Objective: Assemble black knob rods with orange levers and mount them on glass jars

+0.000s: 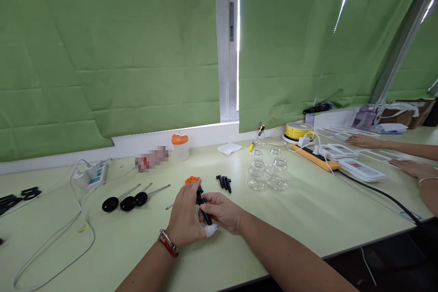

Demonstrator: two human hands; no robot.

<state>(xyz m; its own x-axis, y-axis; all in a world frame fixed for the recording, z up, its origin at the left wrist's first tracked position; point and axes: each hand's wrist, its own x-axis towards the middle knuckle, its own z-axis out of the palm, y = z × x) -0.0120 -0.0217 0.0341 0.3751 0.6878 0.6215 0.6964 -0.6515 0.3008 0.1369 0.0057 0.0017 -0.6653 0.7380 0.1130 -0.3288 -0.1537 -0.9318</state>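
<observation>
My left hand point(185, 216) and my right hand point(222, 212) meet over the pale green table point(308, 219), both closed round a small black rod-shaped part point(202, 205). My right thumb wears a white finger cot. Just behind my left hand lies an orange piece point(191, 180). Several loose black rods point(224, 182) lie a little to the right of it. Three tools with black round heads and thin metal shafts point(128, 200) lie to the left.
Clear glass jars point(268, 175) stand at centre right. A cup with an orange lid point(180, 146), a white tissue point(230, 148), a yellow round device point(299, 131), an orange power strip point(313, 157) and a white power strip point(94, 174) with cables sit further back. Another person's hands point(407, 166) rest on white cards at right.
</observation>
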